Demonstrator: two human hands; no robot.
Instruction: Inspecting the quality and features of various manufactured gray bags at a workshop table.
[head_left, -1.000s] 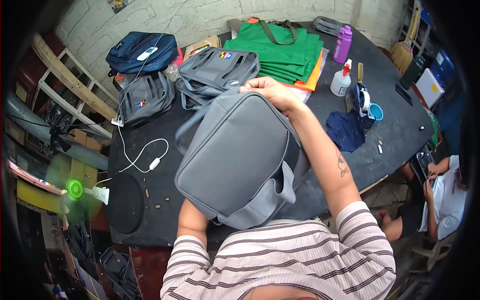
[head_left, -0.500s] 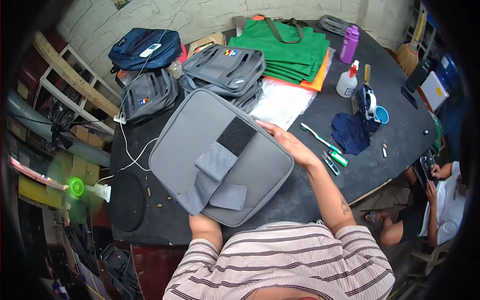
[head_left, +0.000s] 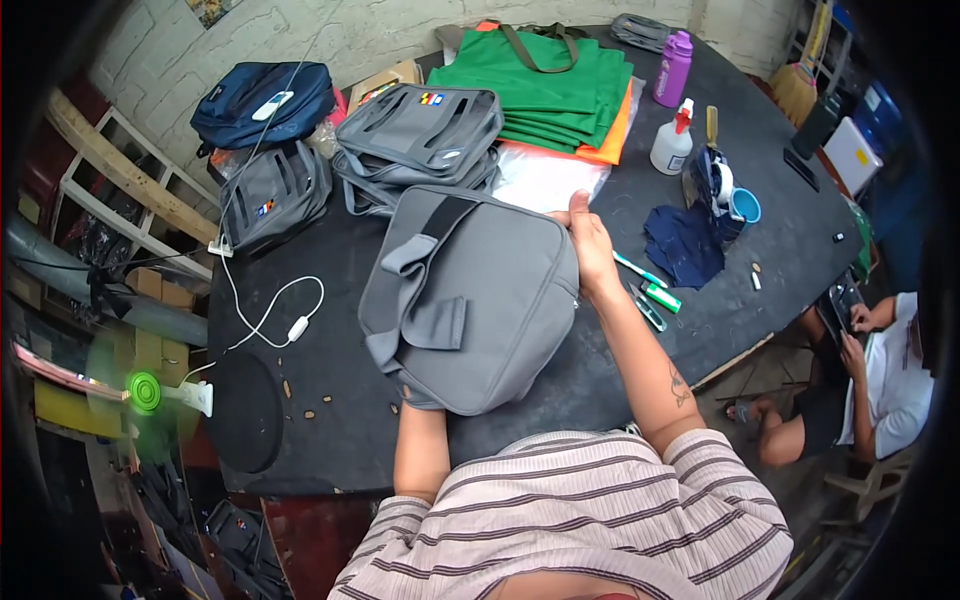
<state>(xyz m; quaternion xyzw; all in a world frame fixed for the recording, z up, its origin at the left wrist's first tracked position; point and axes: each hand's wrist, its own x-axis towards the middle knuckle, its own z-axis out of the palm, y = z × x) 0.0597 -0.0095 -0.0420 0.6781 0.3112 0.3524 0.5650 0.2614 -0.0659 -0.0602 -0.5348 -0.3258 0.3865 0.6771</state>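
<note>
A grey fabric bag (head_left: pixel 500 300) is tilted over the near middle of the black table, one broad face and a side panel showing. Across that face run a grey strap (head_left: pixel 415 290) with a folded loop and a dark fuzzy patch (head_left: pixel 448 215). My right hand (head_left: pixel 592 245) grips the bag's right edge, thumb up, its other fingers partly hidden. My left forearm (head_left: pixel 420 445) reaches under the bag's lower left corner. The bag covers most of that hand, so its fingers cannot be made out.
Behind the bag are stacked grey bags (head_left: pixel 420 130), a navy backpack (head_left: pixel 265 105) and folded green bags (head_left: pixel 540 90). On the right stand a spray bottle (head_left: pixel 672 140), a purple bottle (head_left: pixel 674 70) and a blue cup (head_left: pixel 744 205). Snips (head_left: pixel 650 312) lie nearby. A seated person (head_left: pixel 880 380) is at right.
The grey bag has turned and tipped, and its side panel now shows. My right hand's thumb has come up at its edge. The whole view has shifted slightly.
</note>
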